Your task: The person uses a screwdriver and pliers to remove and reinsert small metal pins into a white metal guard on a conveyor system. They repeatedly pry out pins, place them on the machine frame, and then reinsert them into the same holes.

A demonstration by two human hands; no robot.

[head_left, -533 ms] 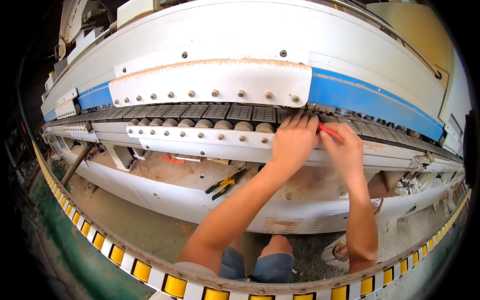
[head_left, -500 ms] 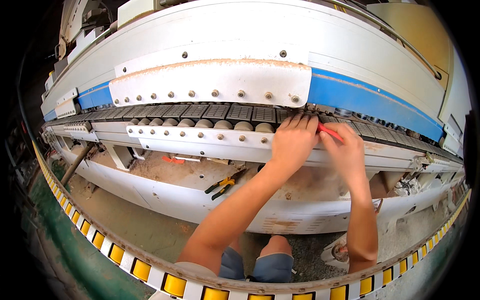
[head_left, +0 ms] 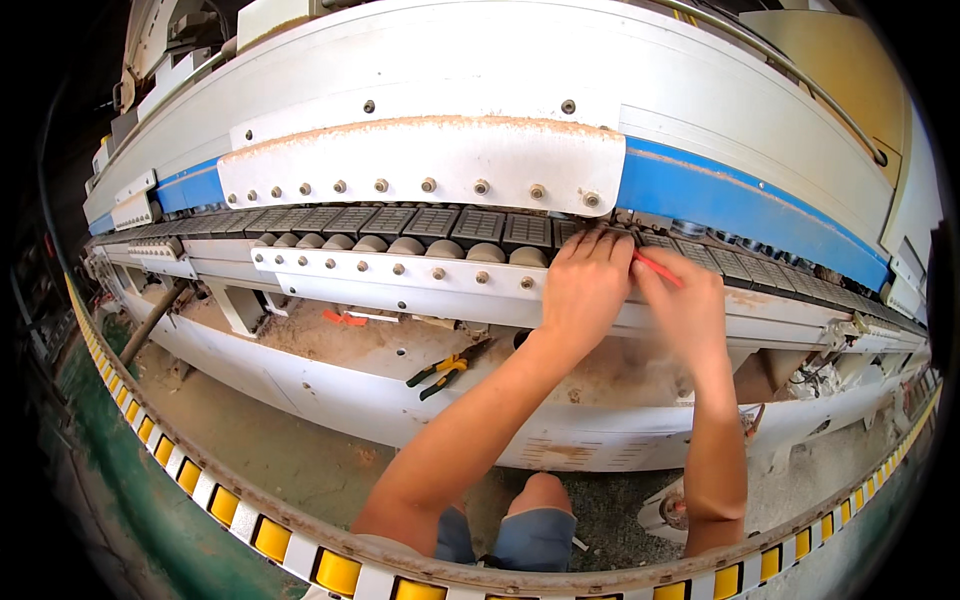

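Note:
Over the black padded chain track [head_left: 436,222] of a white machine, my two hands work close together. My left hand [head_left: 586,290] rests on the pads with its fingers stretched forward; its thumb and fingertips are partly hidden. Just to its right, my right hand [head_left: 690,300] is closed on a slim red tool [head_left: 657,268], with part of the hand blurred. One end of the red tool reaches toward the left hand's fingers; its tip is out of sight and its kind does not show.
Yellow-and-black handled pliers [head_left: 440,374] lie on the dusty lower ledge, near an orange-red scrap [head_left: 344,318]. Above the track hangs a white bolted guard [head_left: 420,160] beside a blue rail [head_left: 740,188]. A curved rail with yellow rollers [head_left: 272,538] runs along the near side.
The right hand and the red tool have shifted slightly, and the tool's angle has changed a little. The left hand stays at the same place on the track.

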